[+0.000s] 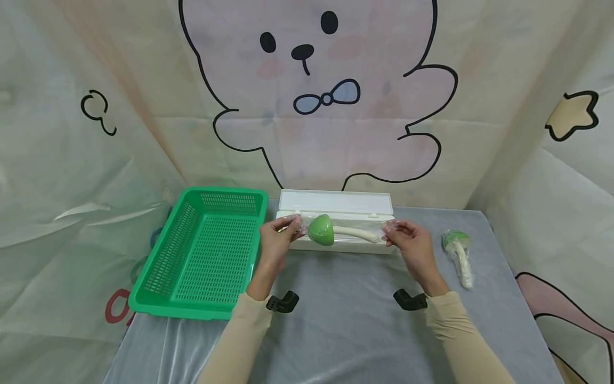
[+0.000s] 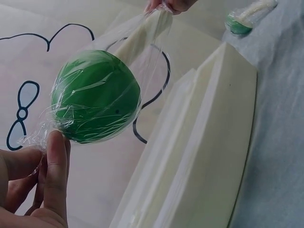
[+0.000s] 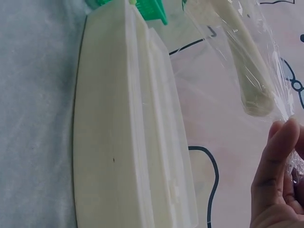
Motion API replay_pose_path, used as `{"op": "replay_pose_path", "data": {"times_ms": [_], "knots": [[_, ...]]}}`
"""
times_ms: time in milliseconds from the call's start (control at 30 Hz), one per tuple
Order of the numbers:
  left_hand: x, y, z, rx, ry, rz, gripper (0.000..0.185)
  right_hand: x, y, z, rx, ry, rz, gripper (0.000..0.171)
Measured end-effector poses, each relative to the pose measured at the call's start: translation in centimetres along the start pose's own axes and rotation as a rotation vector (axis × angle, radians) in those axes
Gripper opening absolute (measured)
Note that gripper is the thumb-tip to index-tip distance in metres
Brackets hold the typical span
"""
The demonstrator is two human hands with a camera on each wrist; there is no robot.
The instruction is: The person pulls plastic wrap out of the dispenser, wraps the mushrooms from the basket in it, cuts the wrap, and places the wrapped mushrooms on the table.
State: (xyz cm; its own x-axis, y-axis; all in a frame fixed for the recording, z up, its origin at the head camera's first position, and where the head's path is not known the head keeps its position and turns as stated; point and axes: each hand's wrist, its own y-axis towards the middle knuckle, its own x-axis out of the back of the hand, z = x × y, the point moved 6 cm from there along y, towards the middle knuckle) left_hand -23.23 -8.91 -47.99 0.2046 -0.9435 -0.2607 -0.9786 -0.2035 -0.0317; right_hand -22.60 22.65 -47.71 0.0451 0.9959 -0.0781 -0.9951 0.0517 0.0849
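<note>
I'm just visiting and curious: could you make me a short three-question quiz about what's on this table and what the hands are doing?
1. True or false: the green basket holds a toy mushroom.
2. What do the left hand and the right hand pinch between them?
A. a spoon
B. the clear wrap round a green-capped toy mushroom
C. the lid of the white box
3. Fill in: a second wrapped mushroom lies on the grey table, to the person's ____.

Key
1. False; nothing shows inside it.
2. B; each hand pinches one end of the wrap.
3. right
</note>
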Motion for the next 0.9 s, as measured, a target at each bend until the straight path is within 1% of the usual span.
{"op": "replay_pose_path", "data": {"times_ms": [133,300,433,700,900], "knots": [[-0.1,-0.1,-0.4,0.003,-0.019,0.003,0.018,0.0,0.0,0.4,0.007,-0.010,0.004,0.023],[-0.1,0.0,-0.9,0.000,-0.010,0.005,0.018,-0.1,-0.1,1.1,0.012,-0.003,0.005,0.026],[-0.2,-0.1,-1.3,-0.008,-0.014,0.021,0.018,-0.1,-0.1,1.6,0.024,0.008,0.000,0.027],[-0.5,-0.2,-2.0,-0.016,-0.015,0.037,0.017,-0.1,-0.2,2.5,0.047,0.050,0.003,0.023],[-0.4,-0.2,-2.4,-0.016,-0.023,0.037,0.017,-0.4,-0.4,3.2,0.060,0.080,0.009,0.019]]}}
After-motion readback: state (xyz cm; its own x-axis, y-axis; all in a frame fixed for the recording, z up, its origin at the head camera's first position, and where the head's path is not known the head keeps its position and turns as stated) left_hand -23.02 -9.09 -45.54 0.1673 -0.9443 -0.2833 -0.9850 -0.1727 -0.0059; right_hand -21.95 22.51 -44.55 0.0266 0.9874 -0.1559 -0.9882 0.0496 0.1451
